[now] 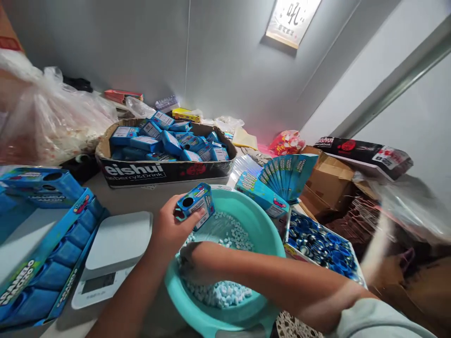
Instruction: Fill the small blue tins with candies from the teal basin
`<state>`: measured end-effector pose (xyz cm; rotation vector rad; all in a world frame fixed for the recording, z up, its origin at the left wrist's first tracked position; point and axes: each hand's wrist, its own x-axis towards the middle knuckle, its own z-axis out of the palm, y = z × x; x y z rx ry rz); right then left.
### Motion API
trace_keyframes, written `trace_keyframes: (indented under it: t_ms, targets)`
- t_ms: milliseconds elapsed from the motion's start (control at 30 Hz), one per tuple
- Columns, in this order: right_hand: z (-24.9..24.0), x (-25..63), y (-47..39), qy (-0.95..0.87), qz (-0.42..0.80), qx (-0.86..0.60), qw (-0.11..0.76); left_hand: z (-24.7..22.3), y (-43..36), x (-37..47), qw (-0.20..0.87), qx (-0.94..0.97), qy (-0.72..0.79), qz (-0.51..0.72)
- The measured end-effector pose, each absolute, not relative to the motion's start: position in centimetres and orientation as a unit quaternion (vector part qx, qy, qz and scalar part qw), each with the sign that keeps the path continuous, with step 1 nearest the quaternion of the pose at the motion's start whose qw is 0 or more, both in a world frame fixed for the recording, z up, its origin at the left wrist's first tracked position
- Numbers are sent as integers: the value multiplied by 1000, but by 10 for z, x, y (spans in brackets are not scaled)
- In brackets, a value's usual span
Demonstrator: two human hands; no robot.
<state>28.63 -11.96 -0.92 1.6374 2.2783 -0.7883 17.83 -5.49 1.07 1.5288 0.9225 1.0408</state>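
My left hand (172, 224) is closed around a small blue carton (200, 209) with a round dark hole in its end, holding it tilted above the left rim of the turquoise basin (266, 234). My right hand (197, 263) reaches down inside the basin, among small pale blue candies (225, 293). Its fingers are blurred and partly hidden, so whether they grip any candies does not show. Just left of the basin stands a white digital scale (120, 239) with nothing on its plate.
Behind the basin, a cut-down box (136, 172) holds many blue cartons. At left lies a blue display tray (45, 256). To the right are fanned blue cards (287, 176) and a box of blue and silver caps (319, 241). A clear plastic bag (59, 112) sits back left.
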Motion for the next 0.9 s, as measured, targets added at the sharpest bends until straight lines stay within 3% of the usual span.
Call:
trace_keyframes:
  t_ms: [233,333,600,900]
  targets:
    - [29,295,-128,791,-307,441,292,9,-55,180,528,625,379,432]
    - [34,302,-137,782,-313,436,316,11,-56,179,521,637,379,423]
    - [16,310,-139,769,-354,433,309,11,-61,181,504,654,366,430]
    - [1,334,-120,753,-447,446,184,14,-73,180,476,673,343,451]
